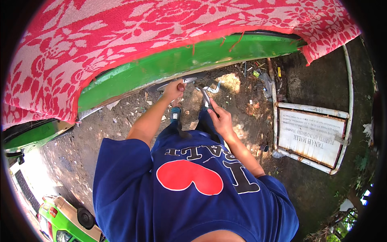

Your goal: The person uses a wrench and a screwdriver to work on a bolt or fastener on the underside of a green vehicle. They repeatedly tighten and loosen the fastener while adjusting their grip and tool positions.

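My left hand (173, 91) is closed around a tool with a rounded brown handle end (181, 87). A pale, shiny metal piece (188, 80) shows just beyond the fist, beside the lower edge of a green panel (161, 68). Whether the metal belongs to the same tool, I cannot tell. To its right, my right hand (221, 119) grips a grey metal tool (205, 96) that points up and left toward the other fist. Its exact kind is unclear. The two hands are apart, over the littered ground.
A red-and-white patterned cloth (169, 20) drapes over the green panel. At right a rusty white pipe frame (275, 125) holds a sign board (310, 137). Debris and a white curved scrap (215, 87) lie on the soil. A green car (66, 220) stands lower left.
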Demonstrator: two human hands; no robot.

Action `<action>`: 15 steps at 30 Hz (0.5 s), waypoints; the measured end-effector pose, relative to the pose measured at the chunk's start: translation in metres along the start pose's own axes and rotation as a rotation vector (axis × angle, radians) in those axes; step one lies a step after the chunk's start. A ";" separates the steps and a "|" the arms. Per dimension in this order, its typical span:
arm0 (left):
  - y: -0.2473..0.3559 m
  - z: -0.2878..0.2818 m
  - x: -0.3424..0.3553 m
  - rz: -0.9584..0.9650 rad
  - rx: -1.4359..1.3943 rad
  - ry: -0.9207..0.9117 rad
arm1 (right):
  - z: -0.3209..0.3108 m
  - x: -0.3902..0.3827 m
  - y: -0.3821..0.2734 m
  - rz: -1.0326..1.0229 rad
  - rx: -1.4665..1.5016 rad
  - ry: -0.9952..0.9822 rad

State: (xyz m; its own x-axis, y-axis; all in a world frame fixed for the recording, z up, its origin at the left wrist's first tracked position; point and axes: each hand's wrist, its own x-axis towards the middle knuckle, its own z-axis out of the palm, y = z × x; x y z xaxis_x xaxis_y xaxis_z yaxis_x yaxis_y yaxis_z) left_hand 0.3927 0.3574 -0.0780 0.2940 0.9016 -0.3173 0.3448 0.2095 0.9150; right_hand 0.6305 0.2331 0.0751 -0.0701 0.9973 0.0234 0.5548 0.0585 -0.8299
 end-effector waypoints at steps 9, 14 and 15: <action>0.019 0.020 -0.007 0.244 0.022 0.028 | -0.028 -0.009 -0.020 0.213 0.038 0.006; 0.006 0.016 0.000 0.290 0.101 0.096 | -0.024 -0.014 -0.019 0.211 0.079 0.010; 0.010 0.016 0.000 0.251 0.069 0.069 | -0.023 -0.015 -0.018 0.211 0.080 0.016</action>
State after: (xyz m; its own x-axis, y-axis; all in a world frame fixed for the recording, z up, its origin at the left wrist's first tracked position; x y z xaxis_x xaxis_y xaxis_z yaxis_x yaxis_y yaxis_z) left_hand 0.4106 0.3529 -0.0727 0.3173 0.9462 -0.0629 0.3298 -0.0479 0.9428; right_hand 0.6406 0.2180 0.1029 0.0538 0.9876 -0.1476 0.4882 -0.1550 -0.8589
